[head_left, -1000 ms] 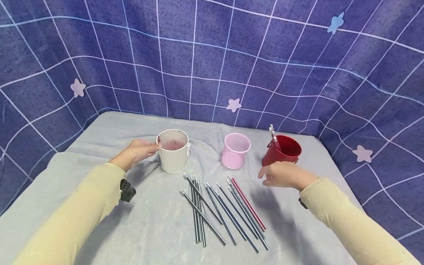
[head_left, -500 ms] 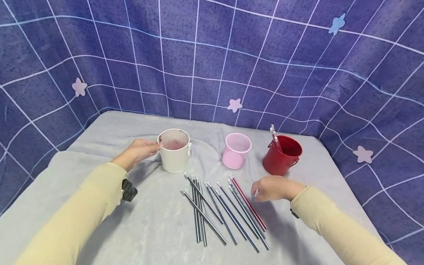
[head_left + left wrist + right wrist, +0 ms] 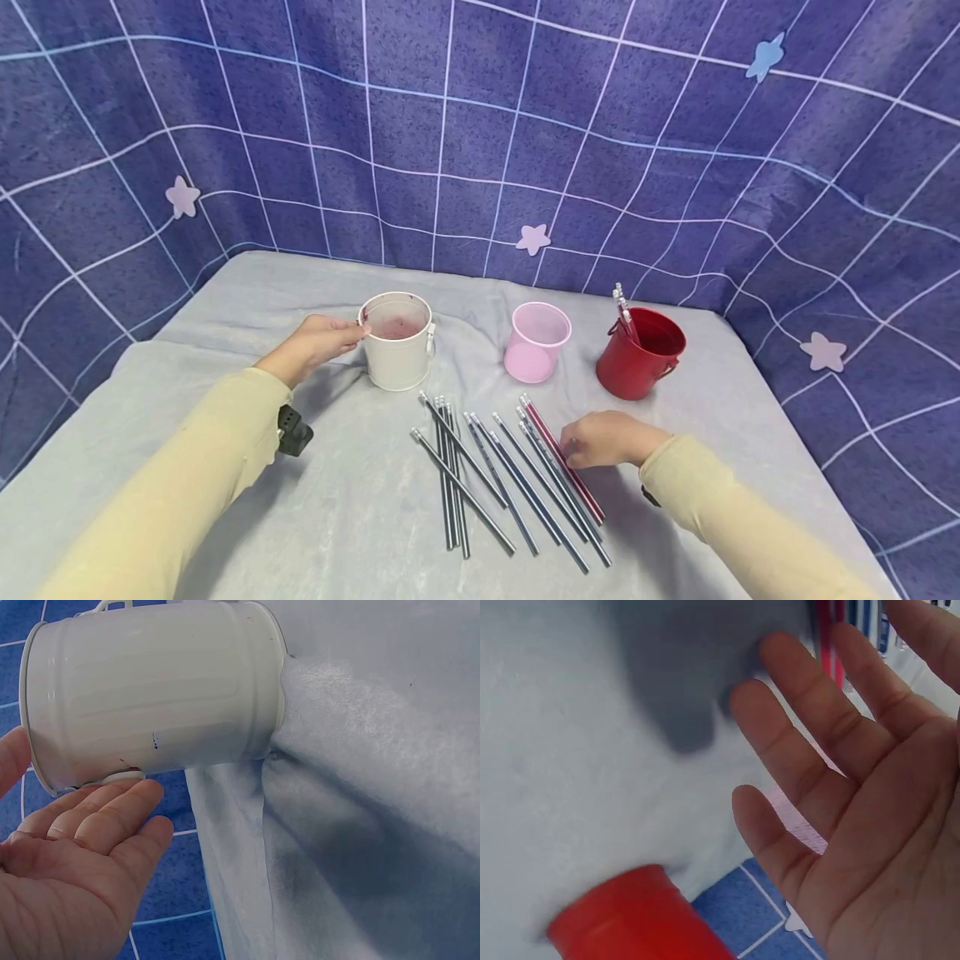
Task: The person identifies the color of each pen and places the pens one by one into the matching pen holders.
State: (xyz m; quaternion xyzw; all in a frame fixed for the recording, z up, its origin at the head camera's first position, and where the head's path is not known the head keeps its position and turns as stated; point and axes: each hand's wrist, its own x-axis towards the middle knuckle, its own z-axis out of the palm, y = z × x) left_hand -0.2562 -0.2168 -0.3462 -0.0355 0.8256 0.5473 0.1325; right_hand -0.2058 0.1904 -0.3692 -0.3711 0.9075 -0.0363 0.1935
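My left hand [image 3: 318, 342] holds the near left rim of a white metal bucket [image 3: 397, 365]; in the left wrist view its fingers lie along the outside, by the handle fitting, with the thumb at the rim. Over the red pencils [image 3: 543, 430] at the right of the spread hovers my right hand [image 3: 609, 439], its fingers loosely bent and holding nothing in the right wrist view. Several dark pencils [image 3: 525, 479] lie left of the red ones, eraser ends pointing away from me. Farther left is a group of black pencils [image 3: 450, 500], some crossing.
A pink mesh cup [image 3: 531, 358] stands between the white bucket and a red bucket [image 3: 633, 367]. Several pencils [image 3: 625, 314] stand in the red bucket, leaning left. Grey cloth [image 3: 330, 517] covers the table, and a blue grid-patterned curtain [image 3: 420, 133] hangs behind.
My right hand has moved from in front of the red bucket toward me and slightly left, down to the red pencils. The left hand has stayed at the white bucket.
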